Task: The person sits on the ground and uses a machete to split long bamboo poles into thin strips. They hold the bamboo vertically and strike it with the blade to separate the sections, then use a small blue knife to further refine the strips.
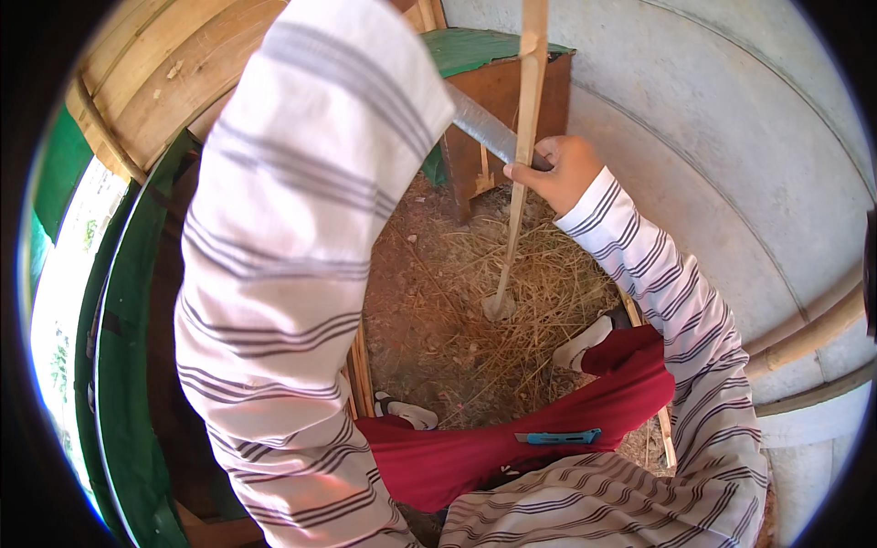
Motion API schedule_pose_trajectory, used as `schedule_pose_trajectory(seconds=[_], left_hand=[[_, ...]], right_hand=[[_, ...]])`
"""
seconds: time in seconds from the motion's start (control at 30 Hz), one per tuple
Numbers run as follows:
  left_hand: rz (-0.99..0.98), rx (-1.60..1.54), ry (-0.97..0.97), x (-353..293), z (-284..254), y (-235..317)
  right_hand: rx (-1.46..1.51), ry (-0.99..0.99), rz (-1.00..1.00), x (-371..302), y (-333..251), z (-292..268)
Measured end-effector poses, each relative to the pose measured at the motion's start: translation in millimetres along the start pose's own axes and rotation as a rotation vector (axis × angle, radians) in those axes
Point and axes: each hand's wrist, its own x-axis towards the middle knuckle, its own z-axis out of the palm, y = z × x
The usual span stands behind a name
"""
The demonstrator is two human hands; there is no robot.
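My right hand is closed beside an upright wooden stick, its thumb against the stick. Its fingers grip the dark end of a shiny grey strip that looks like tape. From there the strip slants up to the left, crossing the stick, until my left sleeve hides it. Only a sliver of my left hand shows at the upper edge; its fingers are out of sight. The stick's lower end meets a pale lump on the ground. Across my lap's dark red cloth lies a blue utility knife.
Straw and bare soil cover the ground between my feet. Ahead stands a brown wooden box with a green top. Grey sheet walling curves along the right; a green-edged frame stands left. Thin wooden strips lie near my legs.
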Motion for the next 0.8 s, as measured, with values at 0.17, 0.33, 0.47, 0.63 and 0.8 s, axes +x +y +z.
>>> schedule_pose_trajectory(seconds=[0.17, 0.33, 0.47, 0.63, 0.8], left_hand=[[-0.224, -0.077, 0.267, -124, 8, 9], [-0.772, -0.351, 0.018, -313, 13, 33], [-1.131, -0.611, -0.091, -382, 38, 50], [-1.258, -0.987, 0.164, -371, 59, 31], [-1.263, -1.042, 0.355, -352, 72, 16]], right_hand=[[0.139, 0.321, 0.057, -12, 39, -69], [0.419, 0.523, 0.156, -20, 42, -102], [0.752, 0.702, 0.171, -32, 70, -76], [0.798, 0.763, 0.443, -72, 60, -44], [0.875, 0.789, 0.529, -89, 73, -14]])
